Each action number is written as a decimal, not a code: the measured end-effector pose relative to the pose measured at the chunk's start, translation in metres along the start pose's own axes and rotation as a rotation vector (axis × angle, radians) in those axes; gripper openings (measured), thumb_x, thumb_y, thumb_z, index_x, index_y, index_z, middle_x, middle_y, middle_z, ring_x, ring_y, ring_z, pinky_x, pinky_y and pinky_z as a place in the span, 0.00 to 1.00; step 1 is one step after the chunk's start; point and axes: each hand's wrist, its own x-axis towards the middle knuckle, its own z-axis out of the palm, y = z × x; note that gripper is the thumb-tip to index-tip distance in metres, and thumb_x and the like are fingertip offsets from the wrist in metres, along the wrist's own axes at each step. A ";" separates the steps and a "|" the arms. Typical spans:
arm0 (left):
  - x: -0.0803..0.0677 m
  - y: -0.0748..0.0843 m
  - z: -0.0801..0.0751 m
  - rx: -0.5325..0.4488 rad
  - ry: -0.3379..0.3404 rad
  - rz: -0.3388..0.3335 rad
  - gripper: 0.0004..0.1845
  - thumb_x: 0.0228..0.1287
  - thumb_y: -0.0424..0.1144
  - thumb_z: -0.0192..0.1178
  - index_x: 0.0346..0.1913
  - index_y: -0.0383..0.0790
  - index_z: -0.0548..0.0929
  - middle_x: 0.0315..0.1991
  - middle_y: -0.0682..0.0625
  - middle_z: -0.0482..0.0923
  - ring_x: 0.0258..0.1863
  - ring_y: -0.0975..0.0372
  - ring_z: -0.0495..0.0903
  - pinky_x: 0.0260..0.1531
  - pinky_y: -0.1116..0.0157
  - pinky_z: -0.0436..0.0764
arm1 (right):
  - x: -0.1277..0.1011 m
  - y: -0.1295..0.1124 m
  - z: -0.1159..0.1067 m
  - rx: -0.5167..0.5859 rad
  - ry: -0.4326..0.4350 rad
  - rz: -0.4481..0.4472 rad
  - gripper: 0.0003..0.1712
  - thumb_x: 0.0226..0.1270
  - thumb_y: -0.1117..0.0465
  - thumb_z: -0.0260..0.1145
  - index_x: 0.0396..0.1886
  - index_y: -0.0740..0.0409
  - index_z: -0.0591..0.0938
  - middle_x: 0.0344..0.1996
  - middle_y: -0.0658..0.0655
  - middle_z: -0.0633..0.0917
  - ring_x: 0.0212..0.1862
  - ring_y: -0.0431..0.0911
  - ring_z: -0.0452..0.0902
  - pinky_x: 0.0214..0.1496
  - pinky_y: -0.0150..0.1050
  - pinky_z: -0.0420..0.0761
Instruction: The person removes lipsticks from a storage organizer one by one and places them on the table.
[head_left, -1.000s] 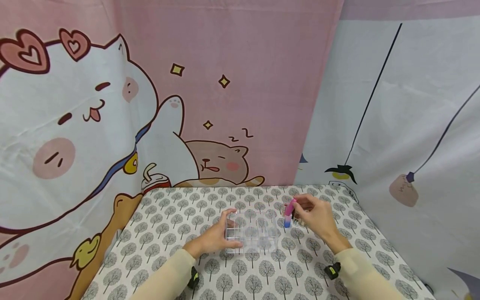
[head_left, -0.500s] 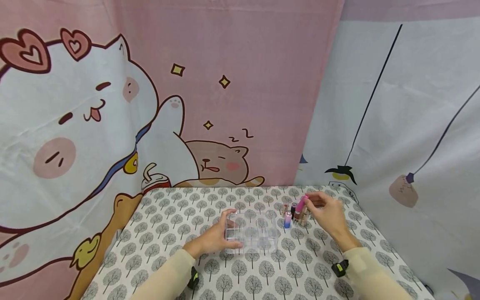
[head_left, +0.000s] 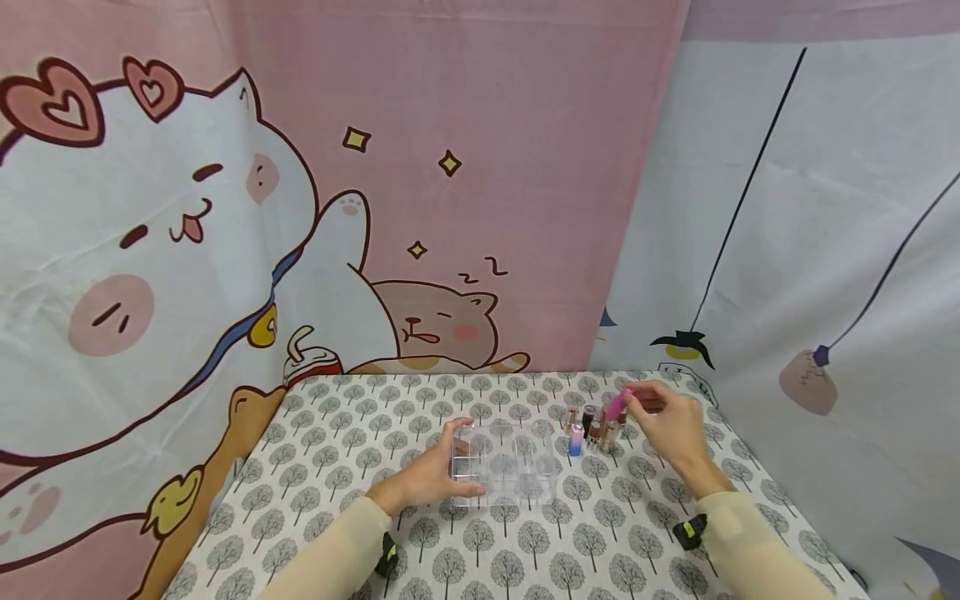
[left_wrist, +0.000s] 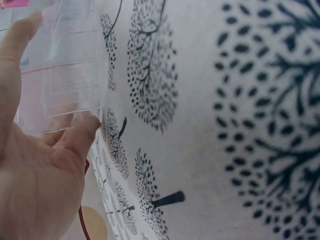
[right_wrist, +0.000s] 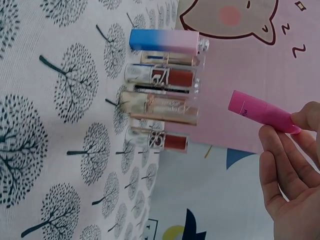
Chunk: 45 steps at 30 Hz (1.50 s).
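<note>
Tree-print bench point(head_left: 322, 492) before cartoon-cat curtains, left hand point(head_left: 427, 477) curled around clear compartment box point(head_left: 504, 468), right hand point(head_left: 667, 425) pinched pink lip-gloss tube point(head_left: 617, 404) above upright row of lipsticks point(head_left: 592, 429) just right of box.

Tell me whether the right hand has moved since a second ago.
Yes. The right hand, pinching the pink tube, has shifted rightward and slightly back, away from the clear organizer box, which stayed put.
</note>
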 end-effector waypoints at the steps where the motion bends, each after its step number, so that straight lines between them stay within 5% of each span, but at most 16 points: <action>1: 0.000 0.000 0.000 -0.002 0.000 -0.002 0.66 0.68 0.54 0.87 0.94 0.67 0.46 0.78 0.38 0.81 0.65 0.45 0.88 0.73 0.33 0.86 | 0.000 0.001 -0.001 0.003 -0.002 0.007 0.10 0.79 0.62 0.82 0.54 0.59 0.95 0.41 0.59 0.99 0.38 0.34 0.92 0.42 0.14 0.81; 12: -0.001 0.002 -0.001 -0.014 -0.005 -0.013 0.66 0.68 0.53 0.87 0.94 0.70 0.46 0.78 0.39 0.81 0.62 0.48 0.89 0.71 0.34 0.87 | -0.004 0.016 -0.008 -0.006 -0.034 0.088 0.12 0.82 0.60 0.80 0.58 0.59 0.94 0.45 0.60 0.99 0.39 0.23 0.85 0.41 0.16 0.82; 26: -0.001 0.001 -0.001 -0.013 -0.008 -0.010 0.67 0.68 0.54 0.87 0.95 0.70 0.45 0.78 0.38 0.80 0.63 0.47 0.89 0.69 0.35 0.88 | -0.010 0.030 -0.004 -0.076 -0.086 0.100 0.13 0.81 0.60 0.80 0.58 0.62 0.93 0.43 0.62 0.99 0.39 0.51 0.97 0.39 0.25 0.88; 45: -0.001 0.002 -0.001 -0.026 -0.004 -0.006 0.68 0.67 0.54 0.87 0.94 0.72 0.45 0.78 0.38 0.81 0.65 0.45 0.89 0.73 0.33 0.86 | -0.021 0.043 0.008 -0.095 -0.261 0.164 0.13 0.82 0.62 0.79 0.59 0.62 0.93 0.46 0.62 0.98 0.44 0.54 0.96 0.42 0.43 0.95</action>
